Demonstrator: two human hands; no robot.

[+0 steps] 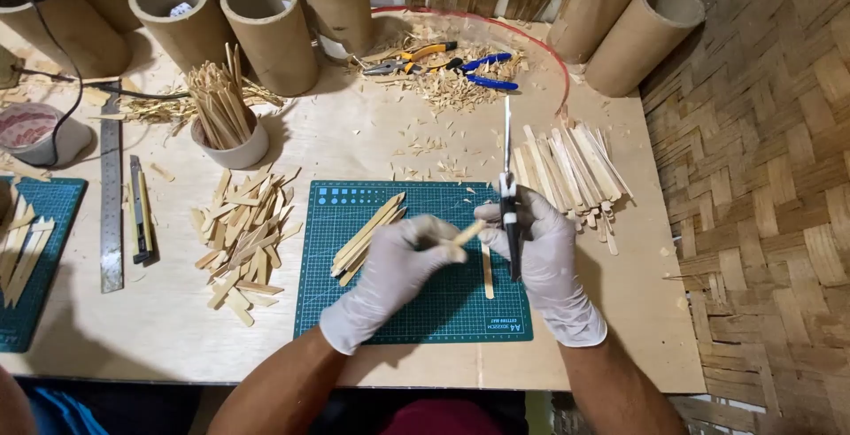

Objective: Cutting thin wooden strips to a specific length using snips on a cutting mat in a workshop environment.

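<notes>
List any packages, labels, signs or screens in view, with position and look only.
Green cutting mat: centre of the table, under both hands, rectangular, dark green with a white grid and a small white printed label along its lower edge.
Second green cutting mat: left edge of the table, partly cut off, same colour and grid.
No packages, signs or screens show.

— What is being held over the green cutting mat (390, 311)?

— A thin, pale bamboo strip (467, 232), tilted with its far end raised toward the right; the gloved left hand (398, 276) pinches its lower end; the gloved right hand (542, 258) grips a craft knife (508, 196), black-handled, its blade pointing away from the person, just beside the strip's upper end.

— Is the blade touching the strip?

— That cannot be told from here.
</notes>
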